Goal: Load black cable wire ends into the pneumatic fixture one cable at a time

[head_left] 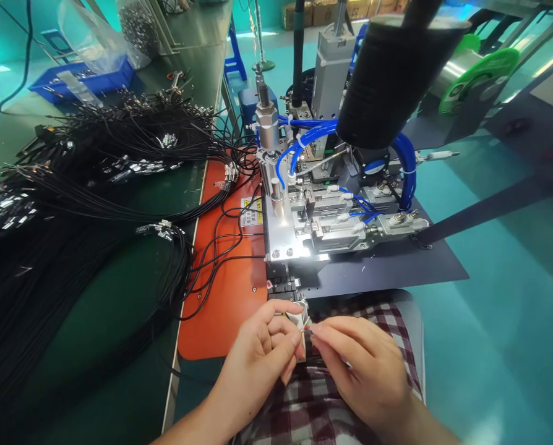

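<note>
Fingertips of my left hand (262, 355) and right hand (360, 364) pinch shut on a small white connector with thin coloured wires (302, 324), held over my checked lap just before the silver pneumatic machine (323, 210), close for fine sight.

Orange mat (221, 309) at centre frame, dark green tabletop (114, 309) to its left under black cables (72, 204). Bright blue tubing (304, 139) loops over the silver machine (295, 222). Blue bin (91, 77) upper left, green reel (483, 77) upper right. Red-and-white plaid cloth (313, 402) at bottom; teal floor (490, 346).
</note>
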The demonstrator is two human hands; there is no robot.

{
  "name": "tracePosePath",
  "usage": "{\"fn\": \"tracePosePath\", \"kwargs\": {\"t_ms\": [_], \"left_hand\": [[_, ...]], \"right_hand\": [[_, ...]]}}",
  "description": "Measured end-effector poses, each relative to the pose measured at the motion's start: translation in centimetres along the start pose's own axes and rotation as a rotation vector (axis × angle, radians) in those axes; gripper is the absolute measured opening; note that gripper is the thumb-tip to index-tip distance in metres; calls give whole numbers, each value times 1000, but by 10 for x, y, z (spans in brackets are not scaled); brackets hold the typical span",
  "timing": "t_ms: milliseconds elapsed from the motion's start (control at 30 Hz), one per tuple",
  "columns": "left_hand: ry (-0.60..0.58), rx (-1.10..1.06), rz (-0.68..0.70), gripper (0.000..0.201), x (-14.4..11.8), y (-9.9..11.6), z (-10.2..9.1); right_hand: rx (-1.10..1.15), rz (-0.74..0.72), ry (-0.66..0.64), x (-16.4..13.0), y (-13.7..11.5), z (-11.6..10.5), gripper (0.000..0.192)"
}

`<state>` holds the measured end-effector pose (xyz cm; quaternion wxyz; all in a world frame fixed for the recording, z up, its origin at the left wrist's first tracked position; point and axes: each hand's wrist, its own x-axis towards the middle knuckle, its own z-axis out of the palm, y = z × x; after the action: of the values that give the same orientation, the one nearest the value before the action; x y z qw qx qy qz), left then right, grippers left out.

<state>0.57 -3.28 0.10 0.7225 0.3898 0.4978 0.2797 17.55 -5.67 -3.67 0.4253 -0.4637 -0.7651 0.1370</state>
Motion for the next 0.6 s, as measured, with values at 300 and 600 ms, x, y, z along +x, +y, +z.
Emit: {"fn": "tracePosePath", "kwargs": {"t_ms": [300,600], "left_hand": [[74,-53,-37,30,0,0,3],[116,-94,117,14,-8,7,6]], "right_hand": [[470,478,34,9,-16,9,11],[1466,1224,-299,25,-33,3,24]]}}
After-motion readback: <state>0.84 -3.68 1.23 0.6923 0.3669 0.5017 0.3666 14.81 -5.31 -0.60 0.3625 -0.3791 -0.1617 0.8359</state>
